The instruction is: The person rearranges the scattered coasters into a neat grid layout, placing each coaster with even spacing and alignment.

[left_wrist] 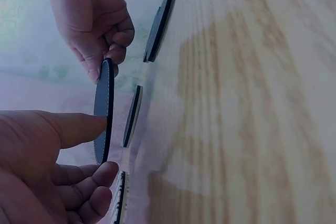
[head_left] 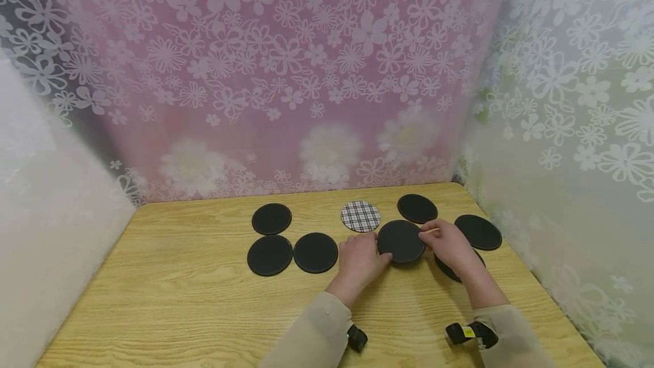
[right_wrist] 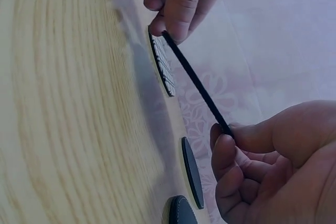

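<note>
A round black coaster (head_left: pixel 401 242) with a stitched rim is raised above the wooden table, held at both sides. My left hand (head_left: pixel 359 257) pinches its left edge, the thumb on the upper face and the fingers at the edge. On the opposite edge, my right hand (head_left: pixel 449 246) grips it between thumb and fingertips. In the right wrist view the coaster (right_wrist: pixel 198 85) appears edge-on as a thin dark strip, off the tabletop. Just behind it lies a coaster with a black-and-white plaid face (head_left: pixel 360 216). Another black coaster (head_left: pixel 447 268) is partly hidden beneath my right wrist.
Three black coasters, one of them at the back (head_left: pixel 272 219), lie grouped to the left on the table (head_left: pixel 194 294). More black coasters rest at the back right (head_left: pixel 417 209) and near the right edge (head_left: pixel 478 232). Flower-patterned curtains (head_left: pixel 317 72) hang behind and on the right.
</note>
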Demonstrator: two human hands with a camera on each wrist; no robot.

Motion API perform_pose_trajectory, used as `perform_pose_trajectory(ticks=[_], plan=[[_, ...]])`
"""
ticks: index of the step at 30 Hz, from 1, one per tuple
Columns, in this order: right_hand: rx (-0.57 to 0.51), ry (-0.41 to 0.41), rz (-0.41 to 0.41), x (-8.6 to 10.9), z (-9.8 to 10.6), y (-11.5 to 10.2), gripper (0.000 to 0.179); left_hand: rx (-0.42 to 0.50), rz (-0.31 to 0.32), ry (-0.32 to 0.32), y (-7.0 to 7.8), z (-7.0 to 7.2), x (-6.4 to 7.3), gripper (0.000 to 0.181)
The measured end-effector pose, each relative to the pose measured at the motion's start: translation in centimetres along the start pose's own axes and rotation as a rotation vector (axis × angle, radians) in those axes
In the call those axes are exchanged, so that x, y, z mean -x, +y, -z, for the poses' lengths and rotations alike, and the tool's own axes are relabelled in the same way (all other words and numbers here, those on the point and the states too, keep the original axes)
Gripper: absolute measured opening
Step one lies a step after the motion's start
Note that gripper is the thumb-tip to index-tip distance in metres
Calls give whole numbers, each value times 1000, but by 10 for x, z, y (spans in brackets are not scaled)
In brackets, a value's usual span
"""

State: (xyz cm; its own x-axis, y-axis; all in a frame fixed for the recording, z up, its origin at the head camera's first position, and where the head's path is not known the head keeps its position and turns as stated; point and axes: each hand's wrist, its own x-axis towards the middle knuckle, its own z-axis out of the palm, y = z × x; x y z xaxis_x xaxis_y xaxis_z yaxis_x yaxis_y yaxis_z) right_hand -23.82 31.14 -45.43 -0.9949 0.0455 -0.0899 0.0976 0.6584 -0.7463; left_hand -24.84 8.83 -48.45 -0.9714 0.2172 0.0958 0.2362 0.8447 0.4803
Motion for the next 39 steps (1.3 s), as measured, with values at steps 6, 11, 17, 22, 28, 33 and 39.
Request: perform_pose_trajectory(ticks=[6,11,17,22,28,33,39], plan=[[-45,15,10,0,-2,-2,35,77,-9,36,0,8,1,51],[-71,11,10,-1,-6,-5,38,79,-10,45,-4,13,1,52],[-96,8,42,-7,-16,-12,35,64,11,46,-12,22,3,52],[-112,10,69,-15,-24,-23,33,53,20,61,-23,28,2,52],[-124,11,72,-26,-35,-39,33,43,29,82,-39,40,-2,52],[-150,-2,87,-36,-45,-54,32,46,51,85,-51,52,-5,56],[-156,-17,85,-48,-58,-72,34,45,64,94,-67,67,-7,55]])
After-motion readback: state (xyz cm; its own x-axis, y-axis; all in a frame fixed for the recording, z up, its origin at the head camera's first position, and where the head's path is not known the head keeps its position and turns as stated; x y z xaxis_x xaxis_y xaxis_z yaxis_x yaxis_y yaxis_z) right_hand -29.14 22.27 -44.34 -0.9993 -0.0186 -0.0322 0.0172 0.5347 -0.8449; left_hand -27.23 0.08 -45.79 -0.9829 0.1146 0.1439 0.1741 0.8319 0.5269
